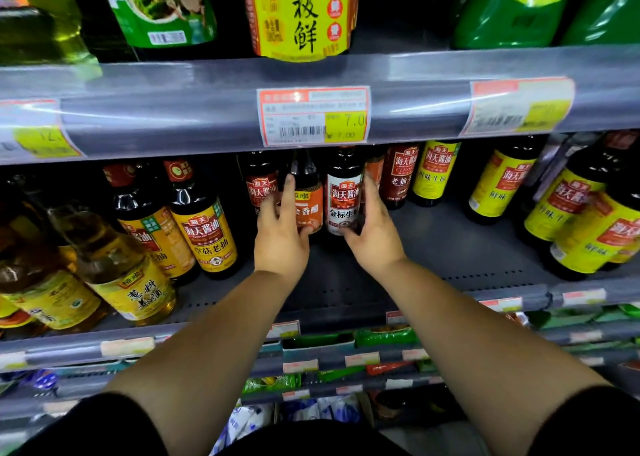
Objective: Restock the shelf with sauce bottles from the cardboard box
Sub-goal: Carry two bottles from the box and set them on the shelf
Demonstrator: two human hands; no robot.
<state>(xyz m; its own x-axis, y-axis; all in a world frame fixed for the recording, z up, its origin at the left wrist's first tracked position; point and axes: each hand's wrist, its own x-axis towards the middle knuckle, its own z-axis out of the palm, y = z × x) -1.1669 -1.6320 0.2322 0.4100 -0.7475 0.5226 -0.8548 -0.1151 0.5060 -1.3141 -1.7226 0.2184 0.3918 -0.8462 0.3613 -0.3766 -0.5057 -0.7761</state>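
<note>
Sleeves [104,428] at 6; at 12, orange btl [309,209] gripped by left hand [280,239], white btl [343,197] by right hand [375,235]; labels should be kept fwd.

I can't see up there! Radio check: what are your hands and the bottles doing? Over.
Left hand grips orange-label bottle. Right hand grips white-label bottle. Both upright at shelf; red-label bottles close behind.

Glossy dark glass bottles [344,192] w/ paper labels; matt grey shelf [450,244].
</note>
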